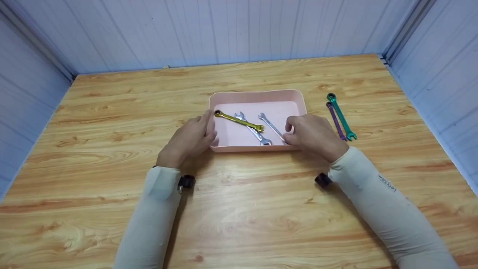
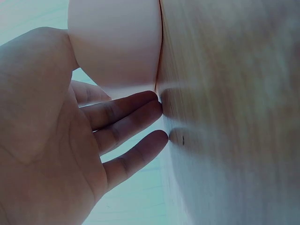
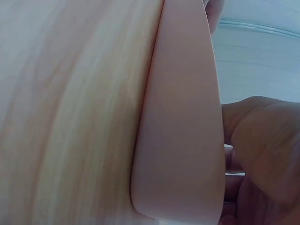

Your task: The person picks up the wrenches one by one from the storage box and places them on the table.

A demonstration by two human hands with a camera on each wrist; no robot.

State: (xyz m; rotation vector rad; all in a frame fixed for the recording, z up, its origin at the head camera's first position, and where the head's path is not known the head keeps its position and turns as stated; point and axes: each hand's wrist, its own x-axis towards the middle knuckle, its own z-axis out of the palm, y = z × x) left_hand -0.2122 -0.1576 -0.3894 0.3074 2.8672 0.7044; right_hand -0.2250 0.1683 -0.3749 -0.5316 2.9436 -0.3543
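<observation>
A pink tray (image 1: pixel 257 149) sits on the wooden table with three wrenches inside. One is a gold ratcheting wrench (image 1: pixel 241 121), lying across a larger silver wrench (image 1: pixel 254 133). To their right is a smaller silver wrench (image 1: pixel 270 124). My left hand (image 1: pixel 190 138) holds the tray's left wall, thumb over the rim and fingers outside, two fingertips down at the tabletop in the left wrist view. Over the tray's front right corner, my right hand (image 1: pixel 312 135) has curled fingers and pinches the lower end of the smaller silver wrench. In the right wrist view the tray wall hides its fingertips.
A green ratcheting wrench (image 1: pixel 340 116) and a shorter purple wrench (image 1: pixel 336 121) lie side by side on the table, right of the tray. Pale panelled walls (image 1: pixel 231 31) enclose the table (image 1: pixel 239 209) at the back and both sides.
</observation>
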